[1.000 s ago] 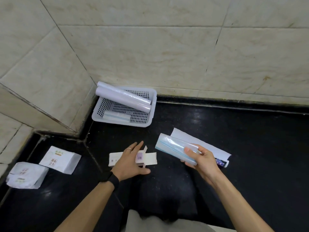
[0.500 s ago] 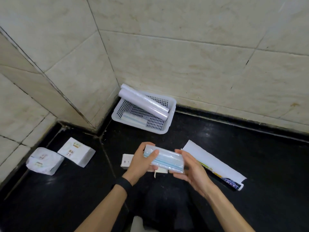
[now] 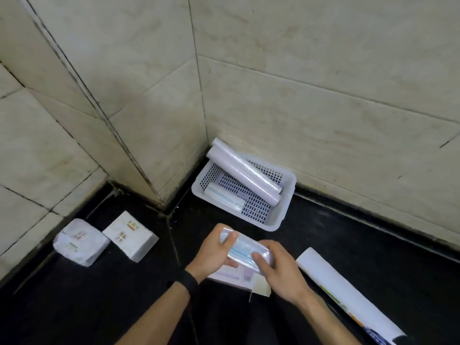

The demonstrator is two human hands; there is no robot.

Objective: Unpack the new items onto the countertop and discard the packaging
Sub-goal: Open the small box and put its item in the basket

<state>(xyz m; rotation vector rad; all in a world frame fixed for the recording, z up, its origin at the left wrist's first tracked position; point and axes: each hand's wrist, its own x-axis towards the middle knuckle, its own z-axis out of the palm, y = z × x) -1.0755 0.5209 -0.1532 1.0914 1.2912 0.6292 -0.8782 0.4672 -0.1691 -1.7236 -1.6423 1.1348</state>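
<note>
A clear plastic pack of blue face masks (image 3: 242, 250) is held above the black countertop (image 3: 99, 307) by both hands. My left hand (image 3: 212, 253) grips its left end, thumb on top. My right hand (image 3: 281, 270) grips its right end. Under the hands lies an opened white cardboard box (image 3: 239, 278) with a barcode and a loose flap. A long white box (image 3: 346, 295) with green and orange print lies to the right.
A white perforated basket (image 3: 281, 215) stands in the tiled corner, holding two white rolls (image 3: 245, 170) and another mask pack (image 3: 225, 197). Two white tissue packs (image 3: 81, 241) (image 3: 130, 236) lie at the left near the wall.
My left hand left the flat box and took the mask pack's left end. The pack moved left, over the box. The camera view swung left and tilted.
</note>
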